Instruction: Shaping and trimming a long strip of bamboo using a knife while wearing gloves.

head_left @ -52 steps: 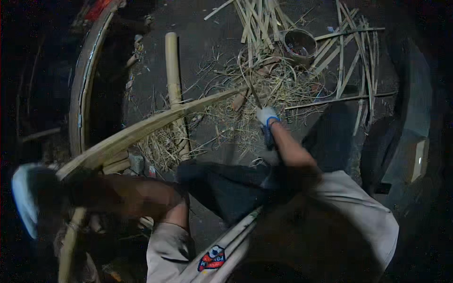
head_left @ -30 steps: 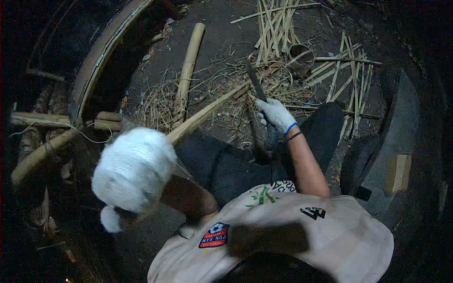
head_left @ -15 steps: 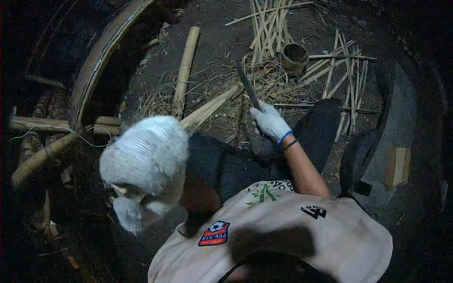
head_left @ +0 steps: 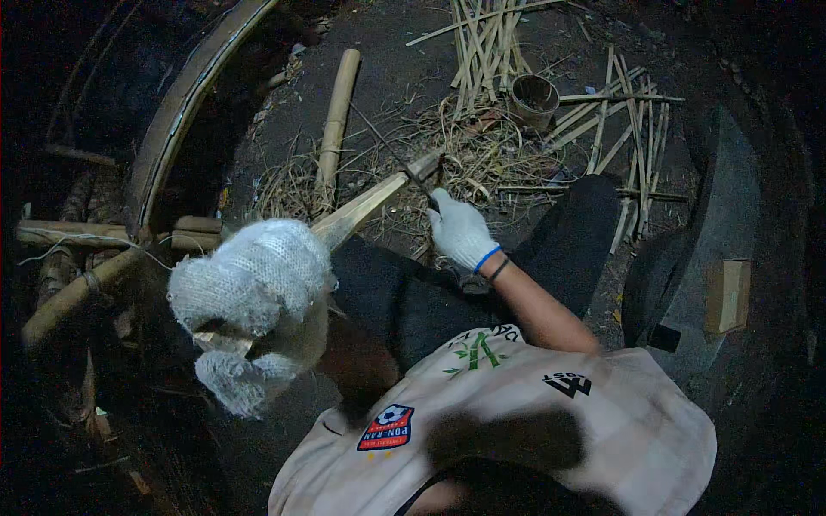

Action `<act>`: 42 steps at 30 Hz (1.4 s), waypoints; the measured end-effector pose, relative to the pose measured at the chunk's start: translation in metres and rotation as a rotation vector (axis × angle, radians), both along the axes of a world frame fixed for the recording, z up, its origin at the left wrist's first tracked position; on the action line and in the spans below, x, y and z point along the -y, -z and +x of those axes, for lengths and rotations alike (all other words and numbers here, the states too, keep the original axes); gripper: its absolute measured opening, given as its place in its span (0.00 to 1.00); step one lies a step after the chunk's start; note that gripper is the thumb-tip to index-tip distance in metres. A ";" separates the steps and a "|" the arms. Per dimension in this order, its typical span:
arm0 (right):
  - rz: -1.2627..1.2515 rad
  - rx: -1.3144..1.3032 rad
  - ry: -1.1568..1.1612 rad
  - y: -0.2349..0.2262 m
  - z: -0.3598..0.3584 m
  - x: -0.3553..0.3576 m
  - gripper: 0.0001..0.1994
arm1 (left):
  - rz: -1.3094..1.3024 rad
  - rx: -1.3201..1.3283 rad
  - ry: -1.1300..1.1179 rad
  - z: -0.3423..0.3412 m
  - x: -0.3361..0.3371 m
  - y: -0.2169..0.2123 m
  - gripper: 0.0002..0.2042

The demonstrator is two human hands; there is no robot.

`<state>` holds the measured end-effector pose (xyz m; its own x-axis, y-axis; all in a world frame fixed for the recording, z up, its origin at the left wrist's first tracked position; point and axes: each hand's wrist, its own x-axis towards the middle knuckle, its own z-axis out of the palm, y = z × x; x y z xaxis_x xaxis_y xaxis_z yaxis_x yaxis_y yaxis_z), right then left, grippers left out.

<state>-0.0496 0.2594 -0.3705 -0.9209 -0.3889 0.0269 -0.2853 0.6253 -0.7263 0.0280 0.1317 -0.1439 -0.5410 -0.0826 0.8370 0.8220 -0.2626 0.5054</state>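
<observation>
My left hand, in a white knitted glove, is closed round a split bamboo piece that slants away to the upper right. A pale end of it shows between the gloved fingers and thumb. My right hand, also gloved, grips the handle of a long thin knife. The dark blade points to the upper left and crosses the bamboo near its far end. Whether the edge touches the bamboo I cannot tell.
Bamboo shavings litter the ground ahead. A bamboo pole lies beyond my left hand. A round container stands between stacks of bamboo strips and crossed strips. A curved rim and bamboo frame are at left.
My right hand has moved left and slightly down, and the knife has swung leftward from beyond the bamboo to lie across it. My left hand has shifted slightly left.
</observation>
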 end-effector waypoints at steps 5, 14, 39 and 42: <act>0.012 0.147 -0.043 0.017 -0.019 0.006 0.19 | 0.008 0.008 -0.044 0.004 -0.003 0.001 0.20; 0.062 0.223 -0.055 0.032 -0.039 0.014 0.21 | 0.022 -0.035 -0.254 0.012 0.011 0.006 0.20; 0.056 0.091 -0.181 0.018 -0.060 0.017 0.12 | -0.781 0.498 -1.044 0.088 0.094 -0.021 0.14; 0.044 -0.069 -0.223 0.114 -0.089 0.011 0.13 | -0.821 0.549 -1.087 0.083 0.098 -0.024 0.14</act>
<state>-0.1389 0.2479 -0.4846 -0.8084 -0.5850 0.0653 -0.4681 0.5716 -0.6739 0.1108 0.0335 -0.1202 -0.7837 -0.2612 0.5636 0.0828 0.8553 0.5114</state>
